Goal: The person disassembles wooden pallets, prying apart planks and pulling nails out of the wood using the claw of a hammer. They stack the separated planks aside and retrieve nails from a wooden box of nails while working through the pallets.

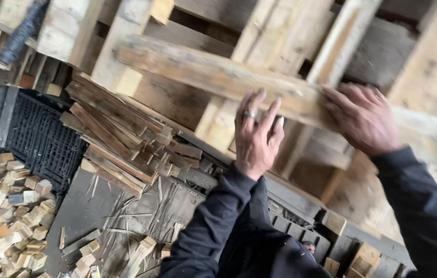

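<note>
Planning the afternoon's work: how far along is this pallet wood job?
Done, apparently: a stack of split boards and a heap of cut wood blocks. In hand: the left hand and right hand rest on a long plank. Left: the pallets behind look whole.

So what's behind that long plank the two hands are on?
Behind the long plank stand wooden pallets, their slats and blocks showing above and below it. The left hand and right hand lie flat on it, covering the wood directly behind them.
</note>
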